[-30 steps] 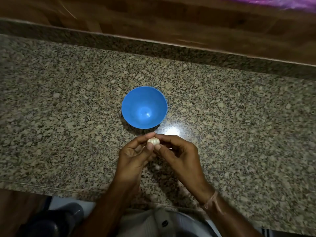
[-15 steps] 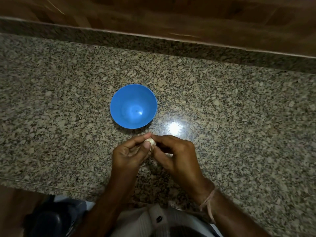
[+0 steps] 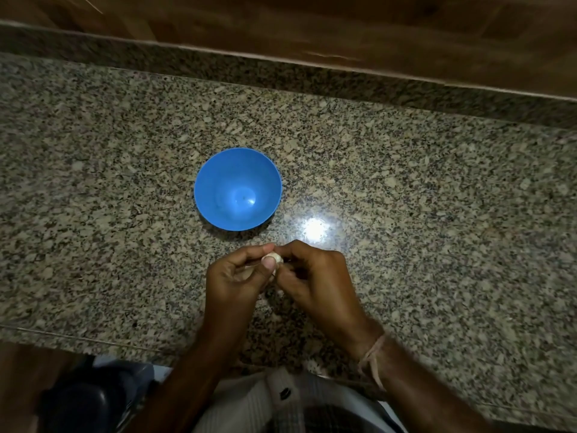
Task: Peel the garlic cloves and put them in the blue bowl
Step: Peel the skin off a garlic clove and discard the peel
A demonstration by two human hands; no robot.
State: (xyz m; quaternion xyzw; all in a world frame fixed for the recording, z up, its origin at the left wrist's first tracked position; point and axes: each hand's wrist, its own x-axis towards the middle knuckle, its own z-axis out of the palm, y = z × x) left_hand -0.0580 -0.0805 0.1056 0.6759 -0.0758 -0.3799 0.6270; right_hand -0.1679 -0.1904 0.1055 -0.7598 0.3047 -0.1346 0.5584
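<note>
A blue bowl [image 3: 238,189] stands on the speckled granite counter [image 3: 406,214], and nothing shows inside it. Just in front of it, both hands meet over the counter around a small whitish garlic clove [image 3: 276,257]. My left hand [image 3: 237,278] pinches the clove between thumb and forefinger. My right hand [image 3: 315,276] grips it from the right with curled fingers. Most of the clove is hidden by the fingers.
A raised granite ledge [image 3: 281,73] runs along the back, with a dark wooden surface [image 3: 312,26] behind it. The counter's front edge [image 3: 93,339] lies close to my body. A bright light reflection [image 3: 315,229] shines right of the bowl.
The view has shifted, so the bowl sits further left in the frame. My hands have closed in more tightly around the clove, which now shows less.
</note>
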